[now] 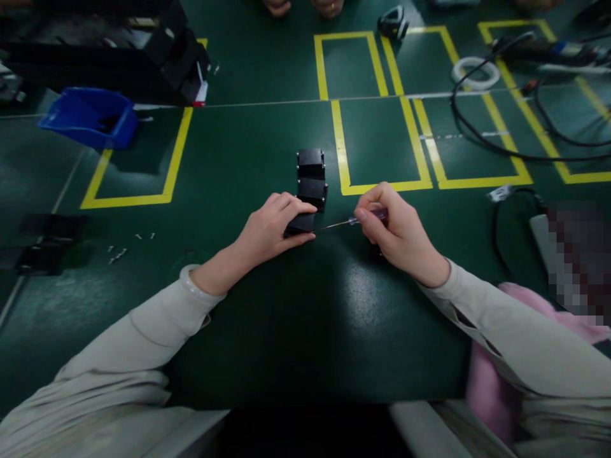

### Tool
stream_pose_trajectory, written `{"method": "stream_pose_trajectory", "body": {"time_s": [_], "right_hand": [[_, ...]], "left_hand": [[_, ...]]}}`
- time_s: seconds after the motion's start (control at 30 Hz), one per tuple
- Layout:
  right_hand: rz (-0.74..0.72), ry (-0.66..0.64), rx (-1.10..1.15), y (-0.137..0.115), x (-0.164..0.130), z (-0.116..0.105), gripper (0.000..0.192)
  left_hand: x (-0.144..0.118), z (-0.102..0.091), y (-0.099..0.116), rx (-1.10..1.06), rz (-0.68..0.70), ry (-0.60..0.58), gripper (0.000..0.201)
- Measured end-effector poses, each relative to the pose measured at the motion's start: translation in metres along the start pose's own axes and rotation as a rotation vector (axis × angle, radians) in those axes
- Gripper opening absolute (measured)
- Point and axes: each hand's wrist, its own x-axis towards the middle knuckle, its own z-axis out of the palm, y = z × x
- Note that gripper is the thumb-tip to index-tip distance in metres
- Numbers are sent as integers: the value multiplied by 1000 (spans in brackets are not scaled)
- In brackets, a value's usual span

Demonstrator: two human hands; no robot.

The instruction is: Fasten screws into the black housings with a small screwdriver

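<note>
My left hand (277,226) grips a small black block (300,223) by its far and near sides, holding it against the green table. In my right hand (394,226) is a screwdriver (382,215), its handle wrapped by the fingers. Its thin shaft points left, and the tip reaches the block's right side near my left fingertips; whether it sits in a screw is too small to tell. Just beyond the held block, two similar black blocks (312,189) (310,159) with silver screws at their sides stand in a row.
Several loose screws (118,253) lie at the left, near more black parts (41,245). A blue bin (90,117) stands beside a black rack (105,51). Cables (458,114) and a white ring (476,72) occupy the right. Another person's hands (327,6) rest at the far edge.
</note>
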Motion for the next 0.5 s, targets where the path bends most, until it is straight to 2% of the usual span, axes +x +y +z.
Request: {"method": "stream_pose_trajectory", "body": {"time_s": [0.13, 0.37, 0.5], "right_hand": [[8, -4, 0, 0, 1, -1, 9], [5, -7, -44, 0, 1, -2, 22], [-1, -42, -13, -2, 1, -3, 13]], "left_hand": [[1, 0, 1, -1, -5, 4, 42], [1, 1, 0, -4, -6, 1, 43], [0, 1, -1, -5, 4, 8, 44]]}}
